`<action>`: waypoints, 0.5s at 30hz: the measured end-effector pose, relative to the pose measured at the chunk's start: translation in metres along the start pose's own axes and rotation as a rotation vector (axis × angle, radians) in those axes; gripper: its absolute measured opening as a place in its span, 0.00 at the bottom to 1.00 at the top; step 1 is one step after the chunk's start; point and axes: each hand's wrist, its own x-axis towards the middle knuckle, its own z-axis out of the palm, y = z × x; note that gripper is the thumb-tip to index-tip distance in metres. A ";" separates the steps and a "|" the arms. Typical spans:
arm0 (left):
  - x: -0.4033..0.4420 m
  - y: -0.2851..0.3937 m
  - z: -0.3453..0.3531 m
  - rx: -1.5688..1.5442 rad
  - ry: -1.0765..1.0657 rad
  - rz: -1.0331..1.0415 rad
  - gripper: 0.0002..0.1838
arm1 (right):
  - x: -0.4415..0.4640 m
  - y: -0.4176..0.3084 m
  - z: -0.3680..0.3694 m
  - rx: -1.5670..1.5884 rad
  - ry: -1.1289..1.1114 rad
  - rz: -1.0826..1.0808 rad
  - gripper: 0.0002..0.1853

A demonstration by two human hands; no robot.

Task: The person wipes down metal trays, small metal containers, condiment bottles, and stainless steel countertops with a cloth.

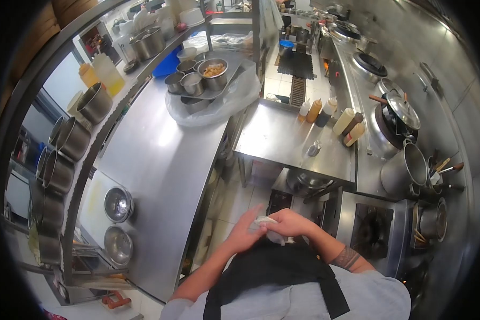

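Observation:
Close in front of the black apron (pixel 272 272), both hands meet around a whitish cloth (pixel 274 234). My right hand (pixel 290 222) has its fingers wrapped on the cloth. Beside it, my left hand (pixel 244 233) touches the cloth from the left, its fingers stretched out. Part of the cloth hangs below the right hand, over the apron's top edge. Tiled floor (pixel 240 205) shows beyond the hands.
A long steel counter (pixel 160 176) runs along the left, with metal bowls (pixel 118 244). Ahead, squeeze bottles (pixel 313 111) stand on a steel table (pixel 266 133). On the right are a burner (pixel 372 226) and a large pot (pixel 402 170).

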 end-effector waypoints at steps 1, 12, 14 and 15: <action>-0.001 0.003 0.000 0.026 0.000 0.056 0.15 | -0.007 -0.004 0.007 0.152 0.035 -0.026 0.23; -0.042 -0.117 -0.008 0.233 -0.348 -0.361 0.12 | -0.095 0.047 -0.045 0.379 0.297 0.122 0.18; -0.046 -0.129 -0.010 0.330 -0.411 -0.386 0.12 | -0.113 0.053 -0.064 0.515 0.343 0.069 0.16; -0.044 -0.133 -0.009 0.278 -0.410 -0.457 0.12 | -0.117 0.068 -0.073 0.585 0.380 0.037 0.16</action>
